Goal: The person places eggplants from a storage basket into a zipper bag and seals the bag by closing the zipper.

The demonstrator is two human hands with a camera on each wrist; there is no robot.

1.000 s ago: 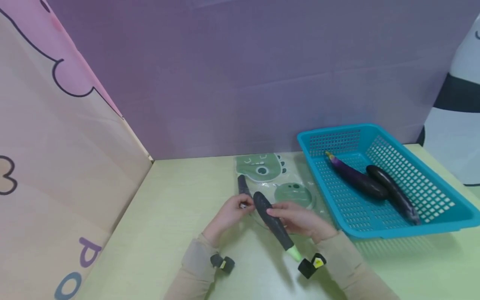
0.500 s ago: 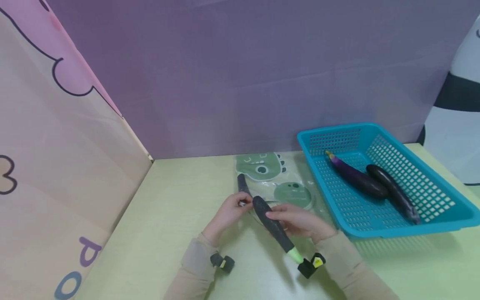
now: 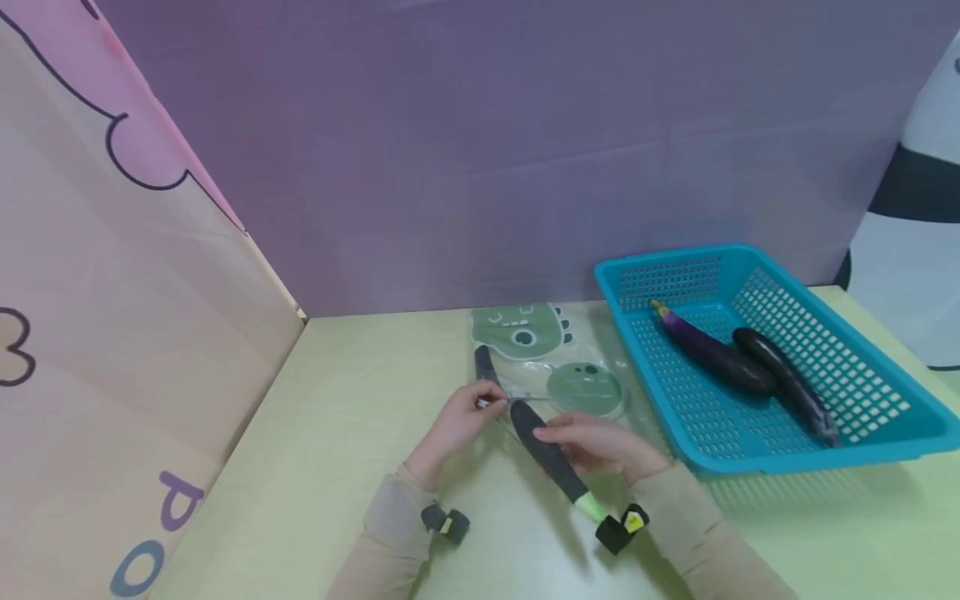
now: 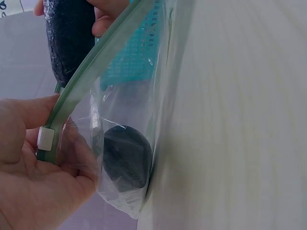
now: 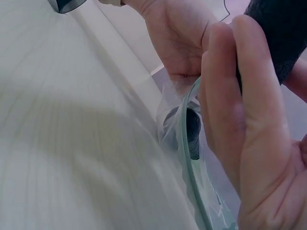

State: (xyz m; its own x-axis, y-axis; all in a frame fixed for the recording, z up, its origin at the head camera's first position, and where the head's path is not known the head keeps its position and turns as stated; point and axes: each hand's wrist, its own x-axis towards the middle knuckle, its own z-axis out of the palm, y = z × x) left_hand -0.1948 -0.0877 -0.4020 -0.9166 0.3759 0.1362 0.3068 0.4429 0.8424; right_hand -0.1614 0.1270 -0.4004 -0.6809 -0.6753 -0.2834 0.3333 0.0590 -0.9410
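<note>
My left hand (image 3: 456,421) pinches the edge of a clear zip bag (image 4: 96,62) beside its white slider (image 4: 45,139), holding the mouth apart. Green cartoon faces are printed on the bag, which lies flat toward the back. Inside it is one long dark vegetable (image 3: 486,365), its rounded end (image 4: 127,158) facing the left wrist camera. With thumb and fingers, my right hand (image 3: 600,446) grips a second long dark vegetable (image 3: 555,460) with a pale green end. Its dark tip points away from me, right at the bag's green zip edge and close to my left fingertips.
To the right stands a blue plastic basket (image 3: 757,468) with slotted sides, close beside the bag. Two glossy purple eggplants, one with a yellowish stem (image 3: 708,354) and one darker (image 3: 787,387), lie in it. A purple backdrop (image 3: 450,167) rises behind the pale table (image 3: 337,458).
The held vegetable's tip has shifted slightly toward me and lower, with my right hand dipping a little. My left hand keeps its pinch at nearly the same spot.
</note>
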